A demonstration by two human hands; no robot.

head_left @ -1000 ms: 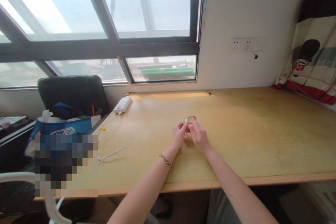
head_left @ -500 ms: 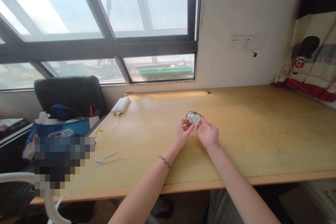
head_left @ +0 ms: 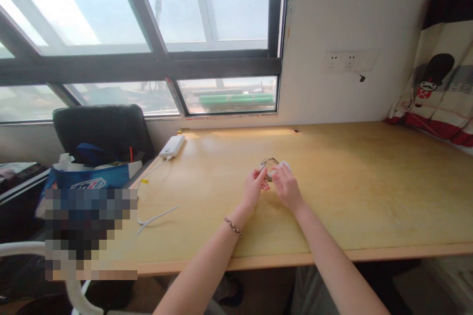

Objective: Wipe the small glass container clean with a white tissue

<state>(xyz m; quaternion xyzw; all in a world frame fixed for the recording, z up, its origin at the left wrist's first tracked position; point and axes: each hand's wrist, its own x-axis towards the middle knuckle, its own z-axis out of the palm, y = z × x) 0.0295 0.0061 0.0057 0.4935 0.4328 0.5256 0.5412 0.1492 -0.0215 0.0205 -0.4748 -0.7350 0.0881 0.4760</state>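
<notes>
Both my hands meet over the middle of the wooden desk (head_left: pixel 351 197). My left hand (head_left: pixel 254 188), with a beaded bracelet on its wrist, pinches a small shiny object with a dark rim (head_left: pixel 268 163), possibly eyeglasses. My right hand (head_left: pixel 287 188) is closed on the same object from the right, with a small white piece of cloth or tissue (head_left: pixel 285 163) under its fingertips. The object is held just above the desk top and is mostly hidden by my fingers.
A white power bank (head_left: pixel 172 146) lies at the desk's back left, its white cable (head_left: pixel 157 216) trailing to the left edge. A black chair (head_left: pixel 101 130) with a blue bag (head_left: pixel 88 182) stands on the left. Patterned bedding (head_left: pixel 439 98) lies at the far right.
Half a second ago the object was lifted and showed round and shiny between spread fingers. Now both hands have closed in on it again and the right fingers cover more of it.
</notes>
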